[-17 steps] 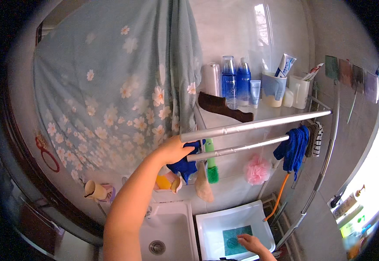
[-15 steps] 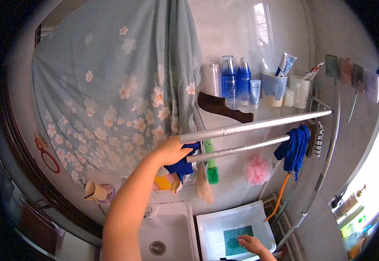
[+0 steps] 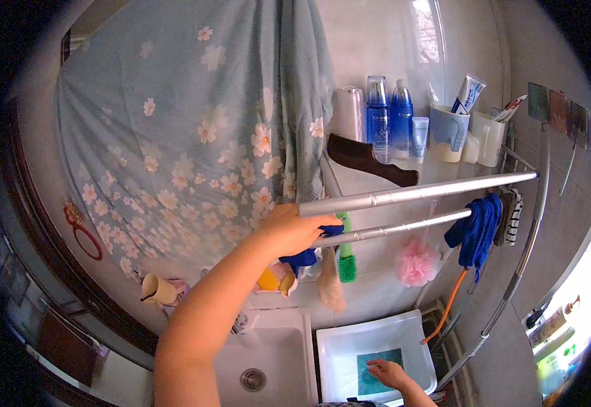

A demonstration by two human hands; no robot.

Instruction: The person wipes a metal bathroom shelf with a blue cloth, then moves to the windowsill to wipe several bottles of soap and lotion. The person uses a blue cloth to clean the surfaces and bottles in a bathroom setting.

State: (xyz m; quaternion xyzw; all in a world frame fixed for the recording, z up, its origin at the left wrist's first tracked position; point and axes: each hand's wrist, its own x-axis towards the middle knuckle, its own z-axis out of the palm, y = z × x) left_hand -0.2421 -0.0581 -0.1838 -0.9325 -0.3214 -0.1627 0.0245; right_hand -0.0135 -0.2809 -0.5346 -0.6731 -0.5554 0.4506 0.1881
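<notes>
My left hand (image 3: 294, 229) is closed at the left end of the lower silver rail (image 3: 404, 227), just beneath the upper rail (image 3: 417, 192). Its fingers grip a dark blue cloth (image 3: 300, 260), which hangs below and is partly hidden by the hand. Low on the right, my right hand (image 3: 389, 374) hovers empty above the white square basin (image 3: 335, 356), fingers loosely bent and apart. A teal mesh mat (image 3: 370, 384) shows in the basin. Further right on the lower rail hangs a bright blue cloth (image 3: 475, 234), with an orange hose (image 3: 448, 312) beneath it.
A white sink (image 3: 278, 359) lies left of the basin. Behind the rails are a brown comb (image 3: 370, 161), blue bottles (image 3: 378, 122) and a cup (image 3: 449, 132) on a shelf. A green brush (image 3: 347, 264) and a pink bath puff (image 3: 416, 263) hang below. A floral curtain (image 3: 194, 136) covers the left.
The view has shifted, so most things sit further right. My left hand remains at the rail's end, now covering more of the dark blue cloth. My right hand stays over the basin.
</notes>
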